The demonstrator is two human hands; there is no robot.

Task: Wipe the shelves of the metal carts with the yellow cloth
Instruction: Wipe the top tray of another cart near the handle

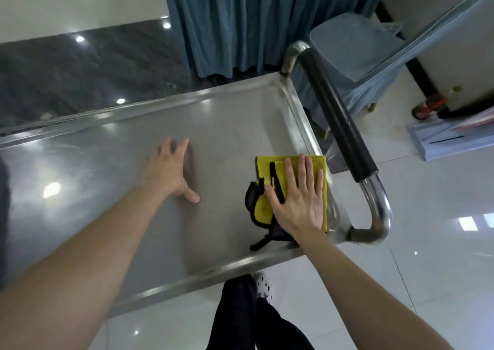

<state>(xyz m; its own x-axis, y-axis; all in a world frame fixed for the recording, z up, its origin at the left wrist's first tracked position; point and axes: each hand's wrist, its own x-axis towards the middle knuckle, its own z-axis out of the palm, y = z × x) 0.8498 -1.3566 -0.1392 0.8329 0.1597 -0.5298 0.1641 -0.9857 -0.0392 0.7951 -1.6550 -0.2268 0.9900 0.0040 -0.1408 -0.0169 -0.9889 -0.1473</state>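
While I watch from a remove, the biggest thing in view is the top shelf [120, 162] of the metal cart, a shallow steel tray that runs away from the black-sleeved handle [339, 114] at its end. The yellow cloth [263, 208] lies folded flat on the shelf just beside the handle, with its far edge against the raised rim [307, 135] on that side.

The right hand [299, 205] lies on the cloth with palm down and fingers straight and spread. It presses the cloth and grips nothing. The left hand [168, 173] rests flat on bare steel well away from the handle, fingers splayed and holding nothing. I judge it is bracing the cart.

A black strapped thing [252, 197] sits on the cloth's edge away from the handle, with one strap running under the right fingers. I cannot tell what it is.

Most of the shelf away from the handle looks unwiped, so I take the job to be early. The risks as I see them:
- A flat palm holds the cloth by friction alone, so a fast stroke could leave it behind or bunch it.
- The strap could drag along and snag or smear.
- A push toward the handle could ride the cloth over the rim.
- A hard shove could roll the cart if the left hand lifts.
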